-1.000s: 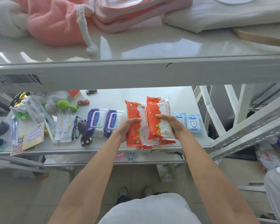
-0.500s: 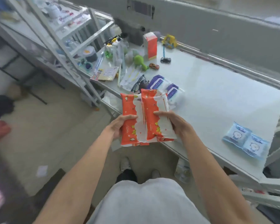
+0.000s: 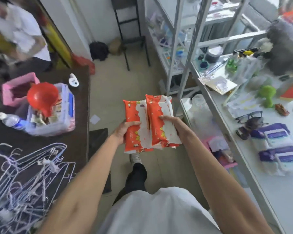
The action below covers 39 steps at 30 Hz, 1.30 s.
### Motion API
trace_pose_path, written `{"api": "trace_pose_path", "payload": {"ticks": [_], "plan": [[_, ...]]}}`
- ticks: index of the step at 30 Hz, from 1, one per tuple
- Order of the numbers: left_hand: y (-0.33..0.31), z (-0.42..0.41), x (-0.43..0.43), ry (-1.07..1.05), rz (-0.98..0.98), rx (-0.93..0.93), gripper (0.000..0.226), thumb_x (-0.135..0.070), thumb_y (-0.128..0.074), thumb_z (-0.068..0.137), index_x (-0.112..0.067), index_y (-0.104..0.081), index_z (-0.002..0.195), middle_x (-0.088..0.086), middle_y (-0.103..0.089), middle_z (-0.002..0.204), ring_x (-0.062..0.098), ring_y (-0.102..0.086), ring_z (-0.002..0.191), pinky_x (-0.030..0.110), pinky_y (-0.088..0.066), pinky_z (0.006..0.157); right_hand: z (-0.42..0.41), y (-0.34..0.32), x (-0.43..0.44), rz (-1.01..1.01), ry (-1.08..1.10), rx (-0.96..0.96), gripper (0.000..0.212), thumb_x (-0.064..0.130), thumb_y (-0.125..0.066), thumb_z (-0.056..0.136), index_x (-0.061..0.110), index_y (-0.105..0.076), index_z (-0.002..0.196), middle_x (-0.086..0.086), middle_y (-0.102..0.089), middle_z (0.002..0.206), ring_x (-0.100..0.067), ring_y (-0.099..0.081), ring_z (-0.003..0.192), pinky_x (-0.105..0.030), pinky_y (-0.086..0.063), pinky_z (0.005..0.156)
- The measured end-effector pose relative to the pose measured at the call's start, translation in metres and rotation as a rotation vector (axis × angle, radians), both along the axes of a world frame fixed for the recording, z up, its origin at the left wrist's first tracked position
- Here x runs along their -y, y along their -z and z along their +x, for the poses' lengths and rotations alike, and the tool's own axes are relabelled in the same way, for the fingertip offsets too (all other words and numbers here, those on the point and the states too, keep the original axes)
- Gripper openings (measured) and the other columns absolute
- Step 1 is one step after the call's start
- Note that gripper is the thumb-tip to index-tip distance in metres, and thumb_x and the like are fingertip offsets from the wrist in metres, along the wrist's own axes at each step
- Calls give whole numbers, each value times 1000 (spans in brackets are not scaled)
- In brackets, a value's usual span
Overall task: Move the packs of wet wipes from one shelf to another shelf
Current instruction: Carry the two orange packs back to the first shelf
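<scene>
Out in the aisle, clear of the white shelf (image 3: 254, 169) on the right, two orange packs of wet wipes (image 3: 149, 122) are carried side by side at waist height, their long axes running away from the body. The left hand (image 3: 123, 132) has its grip closed on the near end of the left pack, and the right hand (image 3: 172, 125) has its grip closed over the right pack, fingers across its top. Neither hand is nearer any shelf than the other; the tall grey racks (image 3: 184, 48) stand ahead and to the right, so the packs probably need to travel forward. The purple packs (image 3: 277, 146) lie on the white shelf. Compared with half a second ago, the view has swung left: the packs are off the shelf edge and over the floor, and a dark table (image 3: 78, 132) with wire hangers (image 3: 29, 174) has come into sight.
</scene>
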State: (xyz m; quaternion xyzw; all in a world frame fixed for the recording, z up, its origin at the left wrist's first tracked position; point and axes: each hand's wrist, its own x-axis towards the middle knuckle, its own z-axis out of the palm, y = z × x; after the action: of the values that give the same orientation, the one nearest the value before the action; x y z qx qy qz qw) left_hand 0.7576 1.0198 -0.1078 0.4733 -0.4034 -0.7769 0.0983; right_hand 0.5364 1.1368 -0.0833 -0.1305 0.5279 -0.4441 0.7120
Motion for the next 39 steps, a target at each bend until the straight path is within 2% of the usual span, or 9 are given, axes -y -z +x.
{"api": "trace_pose_path", "payload": {"ticks": [5, 7, 10, 13, 18, 25, 32, 35, 39], "plan": [[15, 33, 84, -140, 23, 2, 71, -29, -82, 75, -16, -57, 140, 18, -71, 126, 36, -72, 107, 46, -61, 82, 21, 12, 113, 13, -115, -34, 49, 32, -73, 90, 15, -56, 132, -13, -70, 113, -30, -71, 95, -48, -57, 96], [14, 36, 128, -189, 39, 3, 54, -31, -77, 87, -15, -61, 136, 14, -76, 117, 31, -76, 98, 40, -63, 74, 24, 13, 162, 26, -119, -55, 44, 32, -73, 89, 14, -60, 127, -13, -72, 109, -29, -72, 91, -47, -59, 91], [11, 37, 187, -217, 85, -28, 33, -40, -63, 97, -18, -68, 121, 6, -81, 98, 22, -79, 81, 33, -62, 63, 27, 12, 227, 40, -132, -95, 52, 36, -77, 85, 14, -59, 128, -11, -73, 106, -27, -73, 88, -42, -61, 82], [10, 38, 238, -209, 65, -19, 43, -46, -65, 94, -19, -67, 127, 9, -79, 108, 27, -77, 95, 39, -60, 78, 28, 13, 279, 68, -137, -122, 55, 40, -78, 83, 15, -59, 128, -11, -73, 106, -28, -73, 89, -43, -61, 87], [3, 26, 317, -149, 5, -30, 42, -28, -69, 94, -18, -62, 134, 14, -75, 117, 27, -76, 91, 37, -61, 72, 23, 4, 357, 69, -106, -109, 40, 45, -66, 93, 15, -62, 118, -7, -74, 91, -23, -73, 78, -37, -61, 78], [20, -1, 439, -170, 9, 2, 50, -26, -75, 88, -18, -61, 136, 14, -75, 120, 36, -72, 107, 43, -59, 84, -12, 15, 479, 52, -99, -44, 48, 50, -65, 93, 15, -61, 126, -9, -74, 101, -27, -73, 85, -44, -58, 91], [14, -61, 590, -161, -26, 45, 35, -23, -70, 93, -17, -66, 127, 8, -79, 101, 24, -77, 83, 34, -62, 69, -72, 20, 629, 43, -108, 23, 43, 49, -65, 93, 16, -62, 121, -8, -75, 96, -26, -75, 80, -40, -63, 75], [1, -87, 649, -162, -39, 48, 31, -26, -70, 92, -17, -69, 122, 12, -78, 109, 27, -77, 90, 37, -61, 76, -100, 10, 691, 26, -112, 47, 40, 48, -64, 94, 16, -61, 118, -8, -75, 96, -25, -75, 80, -40, -63, 75], [3, -115, 722, -192, -69, 26, 35, -28, -74, 88, -19, -71, 122, 17, -75, 119, 37, -72, 107, 50, -57, 96, -130, 1, 768, 19, -130, 41, 37, 46, -64, 95, 16, -64, 118, -9, -74, 100, -26, -74, 84, -39, -63, 75]]}}
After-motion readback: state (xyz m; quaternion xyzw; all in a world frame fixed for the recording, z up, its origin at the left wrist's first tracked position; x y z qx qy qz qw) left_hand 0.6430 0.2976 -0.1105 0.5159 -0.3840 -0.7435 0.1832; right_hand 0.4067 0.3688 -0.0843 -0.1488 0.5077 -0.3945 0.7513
